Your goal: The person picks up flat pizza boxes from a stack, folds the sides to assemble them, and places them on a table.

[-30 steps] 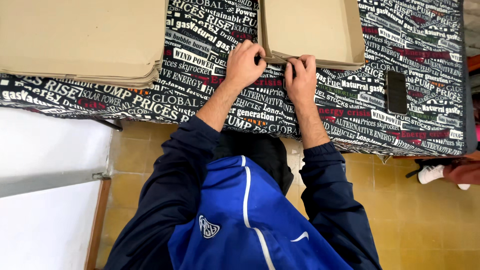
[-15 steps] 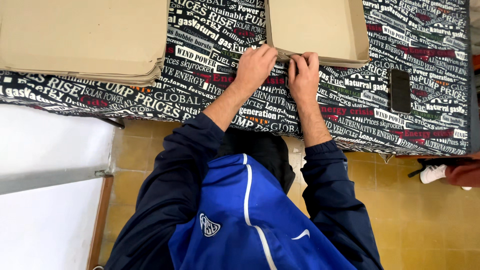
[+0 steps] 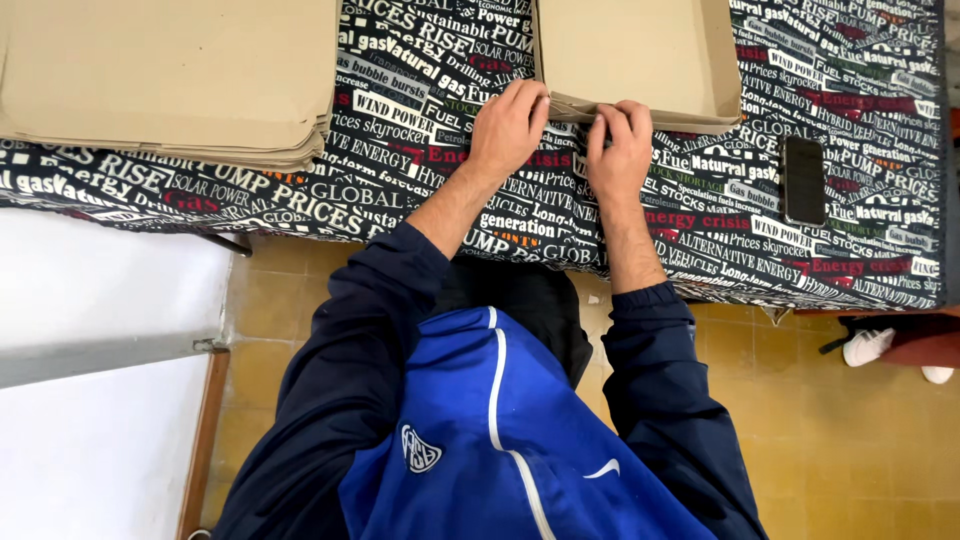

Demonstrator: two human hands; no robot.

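Head view, left hand [image 3: 508,128] and right hand [image 3: 620,148] pinching near edge of folded brown cardboard sheet [image 3: 635,55], upper centre of frame, on print-covered worktop [image 3: 420,180], cardboard stack [image 3: 170,75] upper left.

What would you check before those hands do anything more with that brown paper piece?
1. Left hand on the near edge of the brown paper piece: ok.
2. Right hand on the same edge: ok.
3. Piece lying flat on the printed tablecloth: ok.
4. Phone apart from the hands: ok.
5. Paper stack apart from the piece: ok.
6. Fold under the fingers: cannot tell.
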